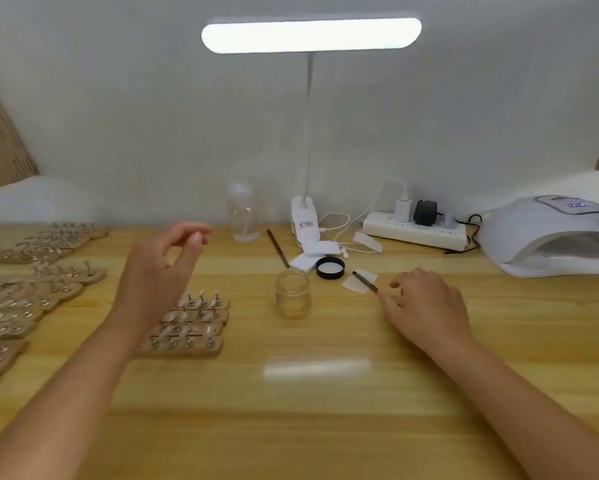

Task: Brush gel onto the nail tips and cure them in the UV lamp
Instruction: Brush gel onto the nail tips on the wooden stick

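Observation:
A small open glass jar of gel (292, 292) stands mid-table, its black lid (330, 267) lying behind it. My right hand (426, 306) rests on the table and pinches the end of a thin dark brush (365, 281) whose tip lies on a white paper scrap (355, 284). My left hand (168, 268) hovers above the table with loosely curled fingers, holding nothing. Below it sit wooden blocks with nail tips on stands (190, 327). The white UV lamp (550, 237) stands at the far right, its opening facing me.
Several more wooden blocks of nail tips (31, 289) fill the left side. A second brush (278, 248), a clear bottle (244, 213), the clip base (305, 220) of a lit desk lamp and a power strip (417, 230) with cables line the back.

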